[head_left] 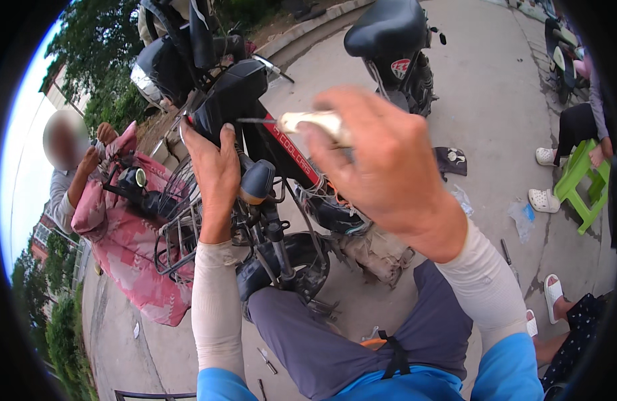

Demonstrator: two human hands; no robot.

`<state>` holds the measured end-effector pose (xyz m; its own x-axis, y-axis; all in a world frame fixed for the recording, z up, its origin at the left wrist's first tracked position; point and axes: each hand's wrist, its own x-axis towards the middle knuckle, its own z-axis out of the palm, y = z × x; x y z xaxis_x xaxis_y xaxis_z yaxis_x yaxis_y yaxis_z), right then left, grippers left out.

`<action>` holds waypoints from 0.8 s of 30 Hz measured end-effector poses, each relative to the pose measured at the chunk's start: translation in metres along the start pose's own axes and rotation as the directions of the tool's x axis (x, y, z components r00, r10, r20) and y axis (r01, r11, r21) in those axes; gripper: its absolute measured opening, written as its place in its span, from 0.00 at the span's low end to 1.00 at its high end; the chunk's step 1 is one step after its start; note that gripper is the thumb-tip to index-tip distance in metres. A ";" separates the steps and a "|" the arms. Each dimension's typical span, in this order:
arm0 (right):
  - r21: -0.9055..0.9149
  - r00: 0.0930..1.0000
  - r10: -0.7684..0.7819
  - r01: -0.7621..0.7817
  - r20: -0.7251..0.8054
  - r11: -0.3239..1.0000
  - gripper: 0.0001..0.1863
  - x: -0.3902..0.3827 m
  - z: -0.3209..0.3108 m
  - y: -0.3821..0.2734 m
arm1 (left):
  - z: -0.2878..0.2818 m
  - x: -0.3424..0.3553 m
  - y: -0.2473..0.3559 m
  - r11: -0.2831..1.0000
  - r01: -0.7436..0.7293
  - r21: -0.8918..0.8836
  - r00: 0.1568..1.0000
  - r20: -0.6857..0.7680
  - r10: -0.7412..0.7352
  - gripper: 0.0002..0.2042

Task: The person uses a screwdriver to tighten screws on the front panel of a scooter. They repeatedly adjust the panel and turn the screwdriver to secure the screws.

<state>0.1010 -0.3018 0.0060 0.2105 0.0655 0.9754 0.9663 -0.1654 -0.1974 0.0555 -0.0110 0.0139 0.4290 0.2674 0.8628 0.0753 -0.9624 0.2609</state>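
Note:
My right hand [395, 167] is closed round the pale handle of a screwdriver [315, 124]. The thin metal shaft points left, its tip at the black plastic housing [238, 87] on the front of an electric bike. Whether the tip sits in a screw I cannot tell. From below, my left hand [213, 164] grips the same housing, thumb on the near side; its other fingers are partly hidden behind it. Just under the left hand's wrist side is a dark lamp with an amber lens [257, 182]. A red frame strip [295, 157] slopes down beside the housing.
A wire basket [178, 234] adjoins another bike with a pink cover [138, 260], where a person stands. A black seat [386, 30] is beyond. At right are a green stool [584, 184] and seated people. Tools, including a screwdriver [267, 361], lie on the pavement.

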 end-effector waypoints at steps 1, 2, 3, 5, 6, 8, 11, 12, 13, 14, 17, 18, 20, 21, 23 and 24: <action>0.007 0.999 0.043 -0.043 -0.010 0.999 0.10 -0.003 -0.008 0.005 | 0.003 0.000 0.006 0.999 0.024 -0.033 0.999 0.033 -0.023 0.43; 0.032 0.996 0.083 -0.082 -0.021 0.996 0.10 -0.006 -0.012 0.008 | -0.003 0.000 0.009 0.998 0.051 -0.048 0.997 0.057 -0.049 0.44; 0.092 0.986 0.161 -0.157 -0.039 0.983 0.09 -0.012 -0.013 0.014 | -0.008 -0.001 0.007 0.999 0.015 -0.048 0.998 0.065 -0.012 0.43; 0.202 0.927 0.368 -0.349 -0.067 0.915 0.10 -0.018 -0.020 0.030 | -0.007 0.000 0.010 0.999 0.027 -0.033 0.997 0.079 -0.025 0.44; 0.263 0.881 0.468 -0.437 -0.068 0.861 0.10 -0.022 -0.021 0.039 | -0.009 -0.001 0.012 0.999 0.035 -0.020 0.996 0.085 -0.033 0.44; 0.469 0.740 0.666 -0.555 -0.099 0.687 0.14 -0.033 -0.016 0.067 | -0.015 0.002 0.024 0.996 0.062 0.062 0.991 0.114 -0.069 0.45; 0.743 0.592 0.785 -0.607 0.185 0.282 0.19 -0.054 0.009 0.101 | -0.023 0.006 0.030 0.989 0.094 0.116 0.985 0.132 -0.109 0.47; 0.781 0.554 0.789 -0.604 0.267 0.159 0.21 -0.062 0.021 0.109 | -0.023 0.007 0.028 0.988 0.102 0.119 0.984 0.135 -0.118 0.47; 0.785 0.524 0.770 -0.618 0.364 0.049 0.24 -0.069 0.030 0.114 | -0.021 0.007 0.020 0.989 0.129 0.075 0.982 0.128 -0.137 0.47; 0.771 0.532 0.748 -0.636 0.398 0.043 0.25 -0.076 0.038 0.118 | -0.017 0.006 0.016 0.995 0.092 0.029 0.989 0.110 -0.095 0.46; 0.729 0.548 0.681 -0.684 0.486 0.031 0.26 -0.095 0.058 0.126 | -0.010 0.003 0.009 0.999 0.029 -0.037 0.995 0.095 -0.026 0.44; 0.702 0.552 0.671 -0.709 0.495 0.066 0.27 -0.098 0.061 0.128 | -0.009 0.004 0.008 0.999 0.010 -0.034 0.996 0.093 -0.007 0.44; 0.641 0.555 0.650 -0.756 0.520 0.133 0.28 -0.099 0.064 0.125 | -0.011 0.005 0.002 0.999 -0.022 -0.026 0.996 0.090 0.024 0.44; 0.624 0.620 0.648 -0.732 0.442 0.275 0.26 -0.099 0.066 0.117 | -0.012 0.006 -0.006 0.997 -0.069 -0.034 0.994 0.080 0.071 0.43; 0.569 0.738 0.595 -0.651 0.318 0.503 0.25 -0.099 0.062 0.112 | -0.010 0.009 -0.007 0.999 -0.031 -0.039 0.996 0.077 0.034 0.43; 0.525 0.791 0.554 -0.597 0.260 0.607 0.25 -0.098 0.061 0.110 | -0.009 0.010 -0.004 0.999 -0.013 -0.042 0.997 0.075 0.016 0.42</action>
<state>0.1954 -0.2664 -0.1173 0.7400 0.2157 0.6371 0.5387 0.3772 -0.7534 0.0519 -0.0040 0.0254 0.4963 0.2475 0.8321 0.0314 -0.9630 0.2677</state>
